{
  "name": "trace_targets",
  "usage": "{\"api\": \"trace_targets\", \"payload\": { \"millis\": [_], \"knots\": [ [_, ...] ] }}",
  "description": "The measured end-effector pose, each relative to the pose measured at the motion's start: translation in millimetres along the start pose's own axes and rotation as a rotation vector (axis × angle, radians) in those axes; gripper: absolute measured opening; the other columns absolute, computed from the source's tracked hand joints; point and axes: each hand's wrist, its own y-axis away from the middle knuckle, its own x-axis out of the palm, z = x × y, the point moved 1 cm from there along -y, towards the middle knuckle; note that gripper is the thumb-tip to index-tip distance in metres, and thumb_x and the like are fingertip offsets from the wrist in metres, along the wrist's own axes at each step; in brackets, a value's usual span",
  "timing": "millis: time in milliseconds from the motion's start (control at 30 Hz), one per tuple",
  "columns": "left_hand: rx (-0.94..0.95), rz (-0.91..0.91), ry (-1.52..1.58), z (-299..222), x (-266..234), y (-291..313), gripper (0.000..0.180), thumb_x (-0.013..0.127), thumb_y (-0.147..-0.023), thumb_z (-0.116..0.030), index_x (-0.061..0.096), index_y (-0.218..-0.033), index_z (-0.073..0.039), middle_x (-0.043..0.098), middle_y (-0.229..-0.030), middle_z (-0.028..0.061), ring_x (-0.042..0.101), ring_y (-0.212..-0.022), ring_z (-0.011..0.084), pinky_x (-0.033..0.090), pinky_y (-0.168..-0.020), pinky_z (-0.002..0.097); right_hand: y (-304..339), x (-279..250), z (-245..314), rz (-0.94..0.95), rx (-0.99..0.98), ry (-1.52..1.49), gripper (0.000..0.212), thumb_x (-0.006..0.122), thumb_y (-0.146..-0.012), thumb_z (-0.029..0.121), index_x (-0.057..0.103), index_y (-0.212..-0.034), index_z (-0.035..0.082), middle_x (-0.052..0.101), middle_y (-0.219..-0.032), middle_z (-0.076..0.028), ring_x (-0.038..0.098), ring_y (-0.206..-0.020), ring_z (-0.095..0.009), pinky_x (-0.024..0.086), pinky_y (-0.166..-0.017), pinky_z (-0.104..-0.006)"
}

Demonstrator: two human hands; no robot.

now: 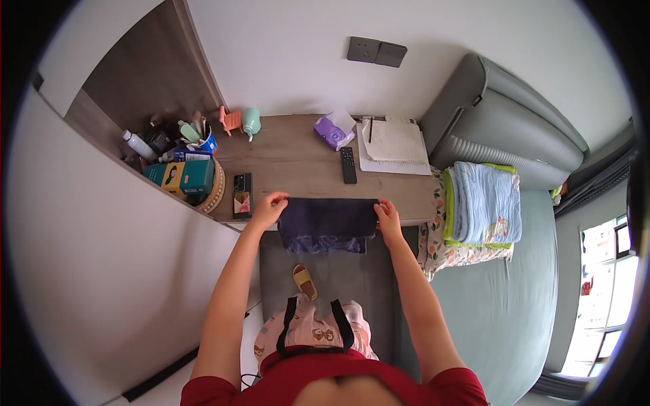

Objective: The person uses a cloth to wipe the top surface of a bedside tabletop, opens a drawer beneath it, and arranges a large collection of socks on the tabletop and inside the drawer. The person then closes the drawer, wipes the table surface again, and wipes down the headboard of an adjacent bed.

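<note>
A dark navy cloth [328,218] is stretched between my two hands, at the front edge of the wooden desk [291,149]. It looks folded over, with a lighter, wrinkled layer hanging below the upper panel. My left hand [271,208] pinches its upper left corner, fingers closed. At the opposite upper corner, my right hand [387,220] grips the cloth between thumb and fingers. Nearest my left hand on the desk is a phone-like dark item [242,193] with a picture on it.
On the desk lie a remote control [348,166], a purple tissue pack [334,131] and a notebook [395,142] with a pen. A basket [218,186] of bottles and boxes stands left. Folded blue blankets [484,203] rest on the bed [501,304]. A slipper [305,281] is on the floor.
</note>
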Motion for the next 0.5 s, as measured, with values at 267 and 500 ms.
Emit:
{"api": "trace_targets", "payload": {
  "millis": [267,500],
  "knots": [
    [0.22,-0.66,-0.245,12.5,-12.1,-45.5,0.025,0.06,-0.081,-0.015,0.057,-0.105,-0.01,0.054,-0.1,0.0111,0.061,-0.072,0.0219,0.048,-0.068,0.0335,-116.0,61.2,-48.2,-0.314,-0.024,0.981,0.072,0.074,-0.07,0.036,0.042,-0.125,0.003,0.063,-0.096,-0.015,0.061,-0.09,-0.027,0.047,-0.081,-0.0373],
    [0.156,-0.842,0.027,-17.7,8.0,-44.9,0.022,0.054,-0.08,-0.001,0.057,-0.101,-0.006,0.056,-0.101,0.0087,0.059,-0.08,0.0219,0.048,-0.07,0.0321,-69.5,149.2,11.4,0.402,-0.102,0.154,0.051,0.065,-0.081,0.011,0.043,-0.126,0.003,0.061,-0.104,-0.011,0.06,-0.092,-0.014,0.048,-0.08,-0.0254]
  ]
}}
